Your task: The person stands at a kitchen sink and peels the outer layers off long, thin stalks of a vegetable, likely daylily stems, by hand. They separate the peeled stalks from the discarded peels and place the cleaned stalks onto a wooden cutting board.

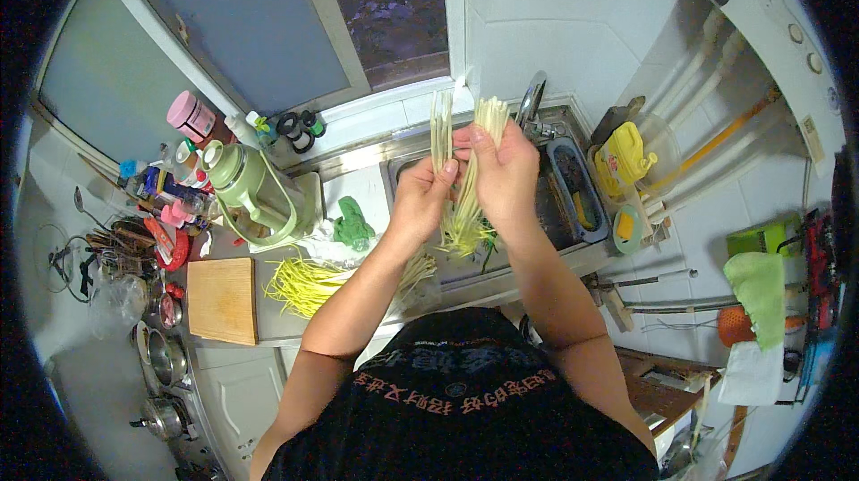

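Several pale stalks of yellow chives [441,122] stand up from my left hand [421,196], pinched between thumb and fingers. A thicker bundle of yellow chives [492,113] is gripped by my right hand [507,169], its white ends upward and its yellow leaf tips hanging below. Both hands are close together over the sink [463,273]. A larger heap of yellow chives [310,285] lies on the counter to the left, partly hidden by my left forearm. More stalk ends [419,271] show on that arm's other side, by clear plastic.
A wooden cutting board [221,300], a green-lidded jug [251,189] and a crumpled green bag [352,224] are to the left. The faucet [533,105] rises behind the sink. A blue-grey basket [578,192] hangs at its right, beside a yellow bottle [619,159].
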